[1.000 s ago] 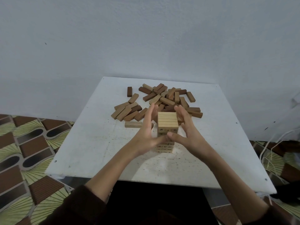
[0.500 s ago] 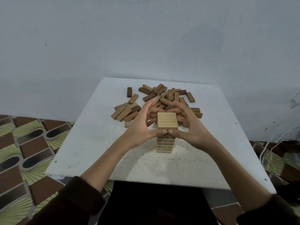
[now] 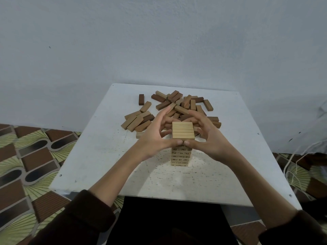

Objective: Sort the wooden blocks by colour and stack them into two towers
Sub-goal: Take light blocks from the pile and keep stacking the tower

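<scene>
A tower of pale wooden blocks [image 3: 182,131] stands near the middle of the white table [image 3: 99,156], several layers high, with numbers printed on its near side. My left hand [image 3: 155,133] cups its upper left side and my right hand [image 3: 207,137] cups its upper right side. Both thumbs press on the near face just under the top layer and their tips almost meet. Behind the tower lies a loose pile of mid-brown and dark-brown blocks [image 3: 178,105]. One dark block [image 3: 141,99] lies apart at the pile's far left.
A pale block [image 3: 139,134] lies on the table just left of my left hand. The table stands against a grey wall. Patterned floor tiles [image 3: 26,156] show to the left, and white cords [image 3: 297,167] hang off to the right.
Both hands rose from the tower's lower sides to its top layers and closed in. The thumbs came together on the near face. Since half a second ago they have held still.
</scene>
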Available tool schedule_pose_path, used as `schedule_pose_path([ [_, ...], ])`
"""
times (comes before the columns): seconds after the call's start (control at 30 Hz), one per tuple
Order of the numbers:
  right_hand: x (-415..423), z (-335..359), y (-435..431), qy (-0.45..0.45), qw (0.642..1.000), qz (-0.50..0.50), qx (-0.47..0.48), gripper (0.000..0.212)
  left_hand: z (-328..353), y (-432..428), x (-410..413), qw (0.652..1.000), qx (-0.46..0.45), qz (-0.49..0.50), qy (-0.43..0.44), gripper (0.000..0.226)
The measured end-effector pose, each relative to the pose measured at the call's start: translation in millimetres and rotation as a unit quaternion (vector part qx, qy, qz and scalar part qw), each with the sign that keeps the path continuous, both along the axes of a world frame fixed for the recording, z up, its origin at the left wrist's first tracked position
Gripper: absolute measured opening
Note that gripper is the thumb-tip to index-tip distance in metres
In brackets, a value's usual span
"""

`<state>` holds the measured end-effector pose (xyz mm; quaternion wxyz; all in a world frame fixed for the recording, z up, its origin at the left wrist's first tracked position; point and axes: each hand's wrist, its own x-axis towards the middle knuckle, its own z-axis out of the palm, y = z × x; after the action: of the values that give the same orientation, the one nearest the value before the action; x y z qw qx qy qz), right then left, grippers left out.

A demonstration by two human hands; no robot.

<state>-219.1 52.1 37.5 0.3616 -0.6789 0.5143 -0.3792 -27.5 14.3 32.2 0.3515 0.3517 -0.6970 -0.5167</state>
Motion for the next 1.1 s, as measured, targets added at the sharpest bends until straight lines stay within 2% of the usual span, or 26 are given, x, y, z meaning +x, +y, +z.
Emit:
schedule_pose_path([
  [0.1,0.6,1.3,5.0,-0.038,0.999,0.006,0.008,0.081,-0.3,4.2,1.4,1.000,0.007,-0.007,-0.010,0.103],
  [0.2,9.8,1.7,11.8,-0.136,0.989,-0.029,0.043,0.058,0.8,14.9,-1.9,0.995,0.076,-0.001,0.060,0.100],
  [0.27,18.4,-5.2,15.3,-0.165,0.983,-0.061,0.043,0.050,-1.0,22.0,-7.7,0.990,0.110,0.012,0.085,0.113],
  [0.37,30.6,-22.7,17.2,-0.188,0.977,-0.088,0.056,0.076,-7.6,28.6,-15.2,0.985,0.146,0.021,0.094,0.126],
  [0.5,36.3,-32.8,14.5,-0.196,0.973,-0.096,0.077,0.059,-13.9,33.0,-18.7,0.983,0.146,-0.010,0.111,0.128],
  [0.6,38.5,-31.0,16.1,-0.179,0.976,-0.105,0.067,0.080,-14.2,33.0,-20.3,0.984,0.140,-0.019,0.110,0.127],
  [0.67,39.2,-29.8,17.0,-0.177,0.977,-0.100,0.066,0.085,-14.0,32.7,-20.4,0.982,0.152,-0.020,0.113,0.128],
  [1.1,39.5,-24.2,22.2,-0.202,0.971,-0.065,0.108,0.086,-14.4,31.3,-22.0,0.979,0.169,-0.036,0.110,0.129],
])
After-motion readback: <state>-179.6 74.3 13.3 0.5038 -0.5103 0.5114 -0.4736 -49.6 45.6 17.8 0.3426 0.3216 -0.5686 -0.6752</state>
